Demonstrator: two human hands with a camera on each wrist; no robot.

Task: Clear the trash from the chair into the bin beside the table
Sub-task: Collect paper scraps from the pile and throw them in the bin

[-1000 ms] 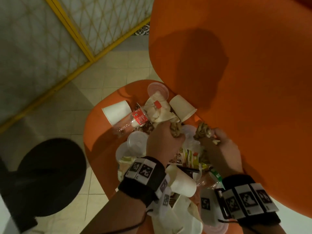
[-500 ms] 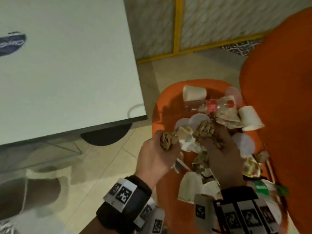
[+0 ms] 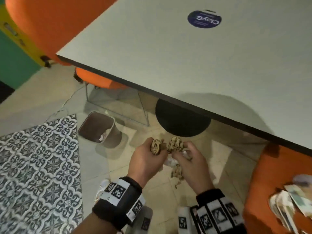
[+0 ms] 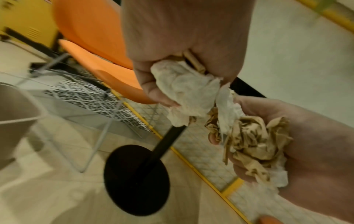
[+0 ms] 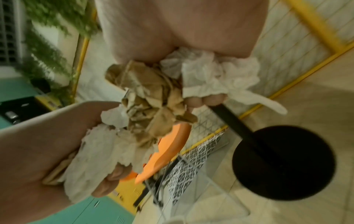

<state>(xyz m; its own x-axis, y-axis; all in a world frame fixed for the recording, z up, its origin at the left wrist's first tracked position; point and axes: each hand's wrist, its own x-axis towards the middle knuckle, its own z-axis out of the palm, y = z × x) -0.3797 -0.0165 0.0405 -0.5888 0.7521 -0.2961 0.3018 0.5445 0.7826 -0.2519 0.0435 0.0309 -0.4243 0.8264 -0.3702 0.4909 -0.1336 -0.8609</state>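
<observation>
**A:** Both hands are loaded. The left hand [image 3: 146, 162] is clenched around a wad of crumpled paper [image 3: 156, 146], and the right hand [image 3: 191, 163] has its fingers [image 5: 195, 100] curled on brown wrappers and tissue [image 5: 151, 109]. All of it is out over the floor, and the bin [image 3: 101, 128] sits well ahead to the left, beside the bench [image 3: 185, 61].

**B:** That dangling tissue tail looks sketchy. I'd guess it shakes loose before reaching the bin. More trash is left on the chair [image 3: 273, 191] too.
</observation>
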